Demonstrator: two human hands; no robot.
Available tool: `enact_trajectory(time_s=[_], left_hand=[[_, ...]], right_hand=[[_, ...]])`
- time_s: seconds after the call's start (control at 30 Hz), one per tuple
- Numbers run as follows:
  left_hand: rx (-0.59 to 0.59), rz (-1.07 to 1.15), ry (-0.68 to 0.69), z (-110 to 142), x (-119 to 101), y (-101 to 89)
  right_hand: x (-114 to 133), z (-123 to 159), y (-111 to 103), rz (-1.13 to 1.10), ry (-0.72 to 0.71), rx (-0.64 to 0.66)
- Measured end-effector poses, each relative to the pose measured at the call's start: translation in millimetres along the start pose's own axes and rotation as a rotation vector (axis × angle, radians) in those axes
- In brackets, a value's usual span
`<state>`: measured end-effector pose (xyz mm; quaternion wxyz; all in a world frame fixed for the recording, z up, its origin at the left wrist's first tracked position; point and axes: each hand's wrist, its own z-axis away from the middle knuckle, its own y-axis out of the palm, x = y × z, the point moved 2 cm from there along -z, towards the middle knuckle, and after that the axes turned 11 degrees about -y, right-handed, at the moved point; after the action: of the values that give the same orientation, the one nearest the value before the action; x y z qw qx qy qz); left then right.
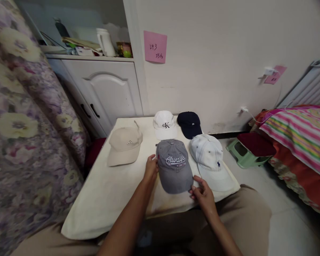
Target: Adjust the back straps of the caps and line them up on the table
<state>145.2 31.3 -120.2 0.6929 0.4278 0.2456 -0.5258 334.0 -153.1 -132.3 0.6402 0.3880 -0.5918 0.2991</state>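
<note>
A grey baseball cap (pixel 173 177) with white "Always" lettering sits on the cloth-covered table (pixel 122 192), its brim towards me. My left hand (pixel 150 169) grips the cap's left side, fingertips partly hidden at its edge. At the brim's right edge, the thumb and fingers of my right hand (pixel 202 192) pinch the cap. A pale denim cap (pixel 209 153) with a small dark emblem lies just right of it. Behind stand a white cap (pixel 164 124) marked "CK" and a navy cap (pixel 189 124). A beige cap (pixel 125 144) rests at the left.
A floral curtain (pixel 24 142) hangs at the left beside a white cabinet (pixel 109 89). A pink note (pixel 155 47) is stuck to the wall. On the right are a green stool (pixel 245 156) and a bed with a striped cover (pixel 304 131).
</note>
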Motion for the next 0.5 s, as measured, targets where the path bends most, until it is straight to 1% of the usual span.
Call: enact_trajectory(time_s=[0.1, 0.27, 0.33, 0.4, 0.43, 0.5], left_hand=[[-0.034, 0.006, -0.028, 12.7, 1.9, -6.2], [-0.021, 0.04, -0.056, 37.3, 1.4, -15.9], [-0.006, 0.064, -0.048, 47.5, 1.4, -19.8], [0.015, 0.092, -0.027, 57.0, 2.4, -23.7], [0.025, 0.103, -0.015, 61.1, 3.4, -25.7], [0.04, 0.12, 0.007, 67.3, 6.3, -29.4]], right_hand=[[-0.3, 2.9, -2.0, -0.028, 0.003, -0.016], [1.5, 10.7, -6.4, -0.04, -0.035, -0.066], [1.6, 16.9, -8.9, -0.006, -0.091, -0.072], [2.6, 25.8, -9.3, 0.074, -0.175, -0.056], [3.8, 30.9, -7.8, 0.13, -0.227, -0.035], [7.3, 41.6, -0.1, 0.241, -0.34, 0.057]])
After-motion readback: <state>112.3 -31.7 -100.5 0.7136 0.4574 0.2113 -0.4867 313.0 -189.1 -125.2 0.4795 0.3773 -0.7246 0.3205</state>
